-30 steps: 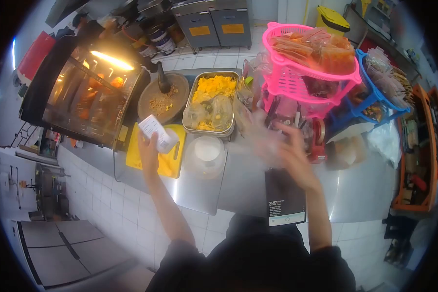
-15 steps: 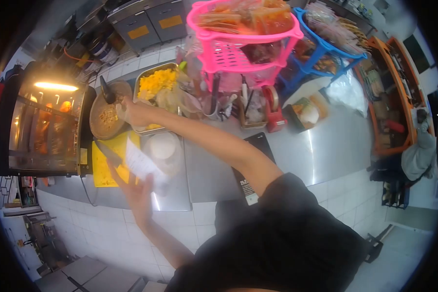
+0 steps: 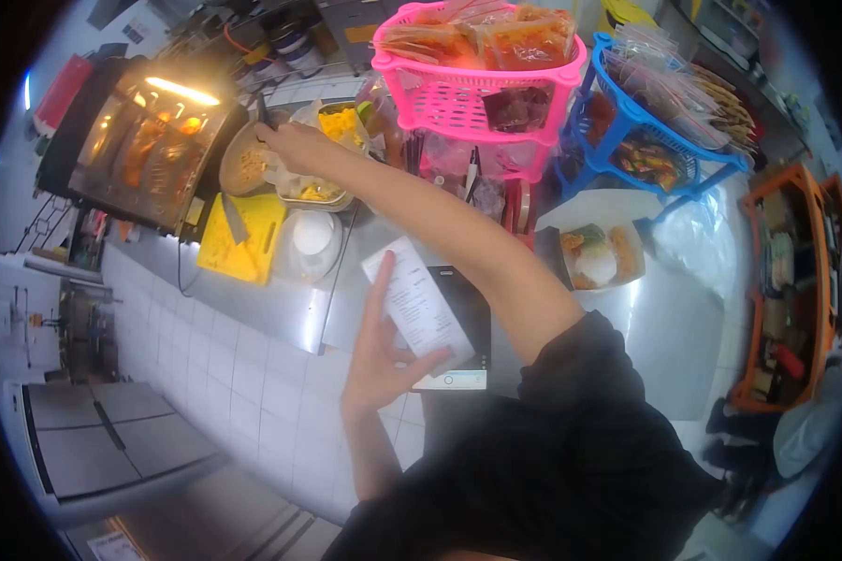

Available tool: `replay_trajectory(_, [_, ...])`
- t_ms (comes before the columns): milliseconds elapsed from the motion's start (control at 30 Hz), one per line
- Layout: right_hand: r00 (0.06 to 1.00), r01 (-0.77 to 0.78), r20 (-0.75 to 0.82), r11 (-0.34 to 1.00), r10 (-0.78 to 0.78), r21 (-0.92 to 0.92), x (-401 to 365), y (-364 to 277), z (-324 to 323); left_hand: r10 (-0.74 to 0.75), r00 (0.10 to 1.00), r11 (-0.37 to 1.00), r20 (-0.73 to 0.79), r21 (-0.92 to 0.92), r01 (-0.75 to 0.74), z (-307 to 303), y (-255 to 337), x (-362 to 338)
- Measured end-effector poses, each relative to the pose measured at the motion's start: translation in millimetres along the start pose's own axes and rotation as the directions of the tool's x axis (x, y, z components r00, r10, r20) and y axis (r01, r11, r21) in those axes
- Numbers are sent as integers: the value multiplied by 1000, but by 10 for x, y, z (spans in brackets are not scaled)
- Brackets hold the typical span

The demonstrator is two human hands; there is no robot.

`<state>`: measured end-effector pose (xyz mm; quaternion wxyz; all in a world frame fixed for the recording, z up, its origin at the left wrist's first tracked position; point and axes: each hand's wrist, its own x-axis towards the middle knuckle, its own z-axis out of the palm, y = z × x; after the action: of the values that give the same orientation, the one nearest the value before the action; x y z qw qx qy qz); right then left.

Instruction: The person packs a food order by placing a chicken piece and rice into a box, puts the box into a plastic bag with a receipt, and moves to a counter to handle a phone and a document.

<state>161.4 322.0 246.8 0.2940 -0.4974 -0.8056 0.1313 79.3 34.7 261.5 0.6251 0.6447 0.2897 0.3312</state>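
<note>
My left hand (image 3: 384, 351) holds a printed paper receipt (image 3: 419, 304) between the thumb and fingers, above a black flat device (image 3: 463, 313) with a white strip along its near edge. Far to the left reaches my right hand (image 3: 295, 148), its fingers curled at a black-handled utensil (image 3: 264, 112) over the brown bowl (image 3: 236, 173). Chopped, crumbly food lies in that bowl; the utensil's lower end is hidden. Beside it, a metal tray (image 3: 320, 199) contains yellow pieces and crumpled clear plastic. A knife (image 3: 234, 222) rests on the yellow cutting board (image 3: 217, 257).
A lit glass-fronted warmer (image 3: 150, 140) stands at the left. Pink (image 3: 430, 98) and blue (image 3: 617, 140) stacked baskets hold bagged food. A paper box (image 3: 617, 271) with rice and other food sits at right. A clear container (image 3: 290, 252) with something white stands near the board.
My left hand has carried the receipt rightward, from by the cutting board to above the black device. The view has turned; my right hand stays at the bowl.
</note>
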Motion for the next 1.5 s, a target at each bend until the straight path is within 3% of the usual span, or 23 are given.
replay_trajectory(133, [960, 260, -71, 956, -271, -136, -273, 82, -39, -14, 999, 991, -49, -132, 8, 377, 21, -32])
replay_trajectory(200, [970, 163, -192, 985, -149, 60, -575, 18, -193, 37, 995, 999, -94, -17, -39, 469, 8, -46])
replay_trajectory(267, [874, 341, -448, 896, -190, 285, -1236, 43, -454, -33, 997, 995, -69, -97, 27, 523, -63, -58])
replay_trajectory(333, [957, -99, -143, 746, 253, 659, -2358, -263, -1104, -111, 994, 977, -16, -185, 106, 617, -234, -70])
replay_trajectory(400, [895, -66, -299, 761, 331, 646, -3294, -125, -1219, -80, 981, 973, 174, -199, 115, 764, -437, -50])
replay_trajectory(433, [843, -80, -389, 802, 372, 592, -3665, 41, -1258, -174, 953, 894, 249, -365, 259, 938, -425, -34])
replay_trajectory(500, [670, -218, -593, 882, 447, 418, -4252, 417, -1505, -251, 908, 941, 335, -136, 310, 1153, -1027, -38])
replay_trajectory(533, [659, -310, -631, 912, 409, 268, -4501, 599, -1685, -314, 893, 949, 323, 78, 306, 1263, -1365, -50])
replay_trajectory(600, [658, -393, -660, 913, 363, 109, -4797, 914, -1946, -420, 863, 875, 279, 377, 304, 1495, -1894, -92])
replay_trajectory(667, [785, -363, -569, 926, 247, -98, -4967, 1161, -2069, -345, 902, 867, 259, 457, 200, 1737, -2006, -112])
replay_trajectory(733, [812, -350, -544, 923, 212, -162, -5039, 1260, -2036, -270, 934, 837, 236, 537, 106, 1919, -1860, -65])
replay_trajectory(800, [846, -325, -502, 920, 179, -219, -5081, 1298, -2021, -498, 781, 780, 377, 589, 213, 1996, -1446, 58])
replay_trajectory(833, [851, -318, -494, 923, 178, -215, -5122, 1322, -2001, -502, 783, 778, 368, 587, 223, 2051, -1251, 117])
replay_trajectory(900, [749, -279, -640, 958, 174, -66, -5211, 1411, -1882, -571, 811, 473, 125, 857, 202, 2127, -964, 292])
replay_trajectory(933, [751, -271, -639, 960, 169, -65, -5281, 1435, -1793, -569, 814, 472, 117, 857, 207, 2140, -933, 397])
replay_trajectory(1000, [529, -512, -710, 842, 465, 171, -5464, 1444, -1565, -464, 882, 351, -85, 896, 271, 2147, -895, 595])
replay_trajectory(1033, [531, -508, -708, 844, 466, 174, -5530, 1475, -1472, -465, 881, 348, -90, 896, 275, 2161, -964, 682])
replay_trajectory(1100, [445, -564, -595, 726, 669, 394, -5674, 1510, -1311, 13, 994, 535, -111, 841, 87, 2218, -1238, 818])
replay_trajectory(1133, [443, -564, -597, 725, 669, 394, -5729, 1504, -1251, 14, 994, 534, -108, 841, 84, 2238, -1301, 875])
replay_trajectory(1200, [392, -547, -346, 519, 852, 657, -5815, 1478, -1180, 115, 993, 611, -41, 790, -38, 2266, -1420, 994])
replay_trajectory(1300, [436, -535, -393, 584, 810, 610, -5930, 1391, -1156, 133, 986, 579, -101, 816, 5, 2204, -1578, 1105])
replay_trajectory(1433, [374, -584, -402, 549, 836, 598, -6192, 984, -1160, 79, 988, 565, -133, 822, 66, 2218, -1547, 1125])
replay_trajectory(1500, [188, -544, -375, 414, 908, 730, -6362, 776, -1135, 112, 904, 732, -412, 650, 206, 2327, -1447, 1065])
